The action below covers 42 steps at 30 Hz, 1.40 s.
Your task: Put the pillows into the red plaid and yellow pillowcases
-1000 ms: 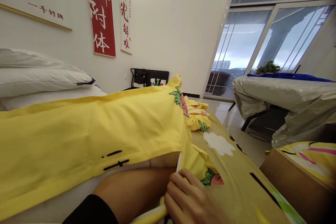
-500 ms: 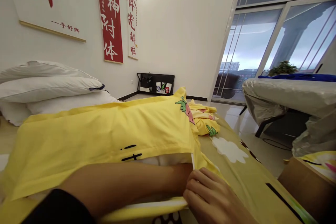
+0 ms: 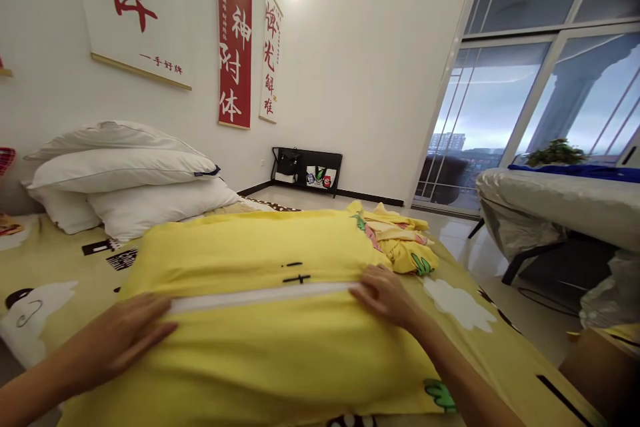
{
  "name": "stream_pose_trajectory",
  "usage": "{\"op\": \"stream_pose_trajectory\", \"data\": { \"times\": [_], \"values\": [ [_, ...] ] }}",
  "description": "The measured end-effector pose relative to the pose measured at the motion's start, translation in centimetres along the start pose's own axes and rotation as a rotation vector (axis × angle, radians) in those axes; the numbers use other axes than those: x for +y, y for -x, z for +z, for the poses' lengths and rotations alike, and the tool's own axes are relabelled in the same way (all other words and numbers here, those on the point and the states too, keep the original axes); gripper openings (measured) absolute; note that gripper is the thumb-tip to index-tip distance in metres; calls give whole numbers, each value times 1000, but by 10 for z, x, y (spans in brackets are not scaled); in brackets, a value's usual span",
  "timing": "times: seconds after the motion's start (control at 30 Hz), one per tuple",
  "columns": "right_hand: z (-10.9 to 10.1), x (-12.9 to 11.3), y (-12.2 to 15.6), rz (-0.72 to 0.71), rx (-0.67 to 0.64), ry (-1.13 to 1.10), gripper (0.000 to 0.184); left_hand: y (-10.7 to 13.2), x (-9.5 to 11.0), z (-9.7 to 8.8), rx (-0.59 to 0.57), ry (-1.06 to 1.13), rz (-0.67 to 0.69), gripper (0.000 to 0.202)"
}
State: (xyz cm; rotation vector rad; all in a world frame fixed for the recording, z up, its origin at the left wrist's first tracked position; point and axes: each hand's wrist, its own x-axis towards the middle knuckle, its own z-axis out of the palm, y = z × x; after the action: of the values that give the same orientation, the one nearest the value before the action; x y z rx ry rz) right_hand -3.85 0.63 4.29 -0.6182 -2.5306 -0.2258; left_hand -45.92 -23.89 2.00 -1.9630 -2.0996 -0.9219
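A yellow pillowcase point(image 3: 280, 340) lies across the bed in front of me, with a pale pillow point(image 3: 260, 295) showing as a narrow strip through its long opening. My left hand point(image 3: 127, 330) rests at the opening's left end, fingers stretched out over the fabric and thumb apart below. At the right end, my right hand point(image 3: 387, 293) has its fingers bent over the pillowcase edge, with some fabric between fingers and thumb. Just beyond that hand is a crumpled yellow cloth point(image 3: 407, 247) with carrot prints.
White pillows point(image 3: 135, 173) are stacked at the left back of the patterned bed sheet point(image 3: 480, 347). A plastic-covered table point(image 3: 565, 207) stands to the right, above a cardboard box point(image 3: 600, 367). A low black rack point(image 3: 307, 170) is by the far wall.
My left arm has come out of the pillowcase, and that hand now lies at the left of the opening. The opening has narrowed to a strip. The view has shifted left and up.
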Motion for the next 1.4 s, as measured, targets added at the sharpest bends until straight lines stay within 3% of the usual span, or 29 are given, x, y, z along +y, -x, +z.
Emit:
{"op": "stream_pose_trajectory", "data": {
  "times": [0.1,0.2,0.27,0.37,0.43,0.5,0.57,0.6,0.67,0.73,0.87,0.93,1.0,1.07,1.17,1.23,1.3,1.4],
  "values": [
    [-2,17,-35,73,-42,81,40,-51,13,-7,-83,-112,24,39],
    [-38,23,-50,79,10,140,43,-107,33,-25,4,-249,63,46],
    [-57,25,-44,89,38,151,45,-132,38,-22,74,-343,103,47],
    [-44,27,-15,201,-31,137,45,-142,33,22,0,-349,192,46],
    [-11,25,12,309,-125,103,45,-134,26,67,-145,-221,218,45],
    [25,21,38,393,-147,66,46,-123,17,107,-219,-75,182,46],
    [46,19,54,439,-115,56,48,-115,8,128,-219,30,134,46],
    [48,19,56,452,-111,48,47,-115,4,129,-221,59,132,45],
    [34,26,48,457,-124,5,43,-124,2,114,-236,113,174,43],
    [1,38,24,432,-122,-36,37,-142,13,82,-173,178,247,38],
    [-76,62,-45,354,-53,112,59,-201,72,13,153,135,343,41],
    [-89,67,-74,366,20,208,63,-230,101,4,205,-46,352,50],
    [-70,65,-86,409,80,211,60,-246,116,24,177,-126,299,56],
    [-22,57,-78,469,69,142,52,-242,116,72,86,-109,227,55],
    [63,44,-48,533,-98,72,46,-215,94,156,-136,-86,136,34],
    [98,44,-31,569,-165,25,46,-204,76,196,-225,-63,120,33],
    [108,50,-24,616,-224,-53,47,-204,63,212,-280,-29,113,37],
    [95,59,-24,671,-234,-139,49,-211,57,206,-321,4,100,44]
  ]
}}
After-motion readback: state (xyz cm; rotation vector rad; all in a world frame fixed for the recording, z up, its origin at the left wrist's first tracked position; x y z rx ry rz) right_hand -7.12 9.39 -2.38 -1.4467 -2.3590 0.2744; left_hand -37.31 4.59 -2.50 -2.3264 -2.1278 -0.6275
